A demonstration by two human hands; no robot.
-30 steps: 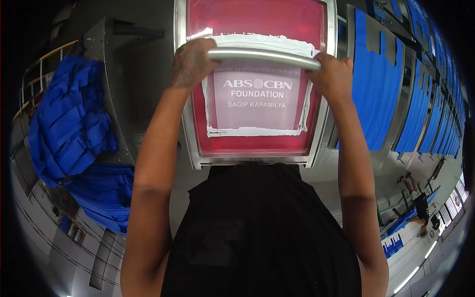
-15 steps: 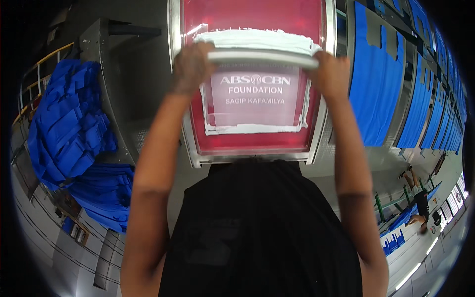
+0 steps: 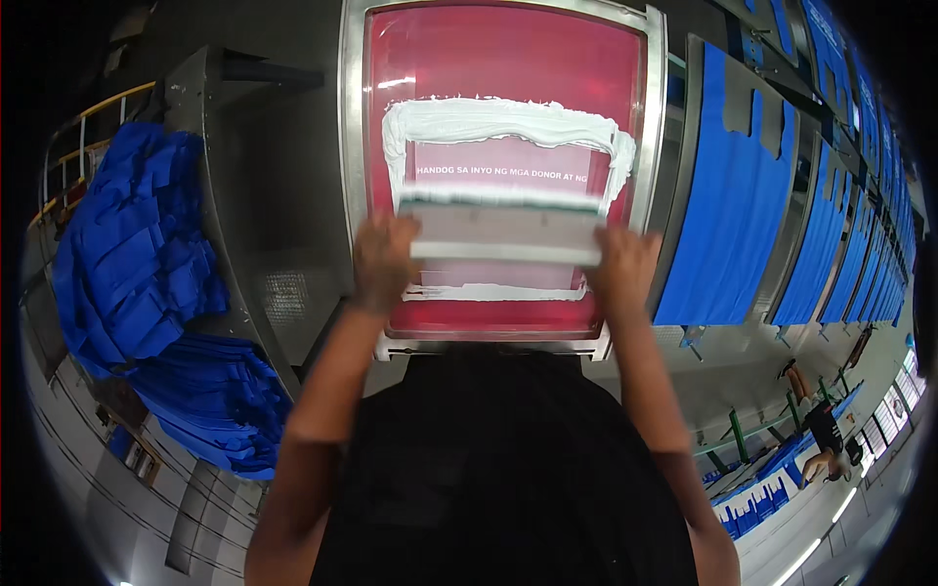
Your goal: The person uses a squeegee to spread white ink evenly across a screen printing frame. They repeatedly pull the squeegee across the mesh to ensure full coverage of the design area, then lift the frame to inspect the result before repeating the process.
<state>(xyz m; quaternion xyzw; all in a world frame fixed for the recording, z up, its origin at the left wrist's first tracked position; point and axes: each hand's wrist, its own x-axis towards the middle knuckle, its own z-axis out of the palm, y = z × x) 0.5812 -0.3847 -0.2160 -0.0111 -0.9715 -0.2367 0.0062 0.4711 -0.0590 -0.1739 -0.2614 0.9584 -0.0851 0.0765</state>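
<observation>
A red mesh screen (image 3: 508, 59) in a silver frame (image 3: 354, 146) is smeared with white ink (image 3: 498, 119); a pale grey squeegee (image 3: 503, 232) is seen, with blue fabric pieces (image 3: 132, 264) piled alongside.

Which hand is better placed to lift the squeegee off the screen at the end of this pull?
Neither clearly: the left hand and right hand each grip one end of the squeegee, level on the red screen. Probably both lift together; white ink sits above the blade.

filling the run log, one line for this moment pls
left hand + right hand: grip squeegee ends | on red screen | white ink band above
</observation>
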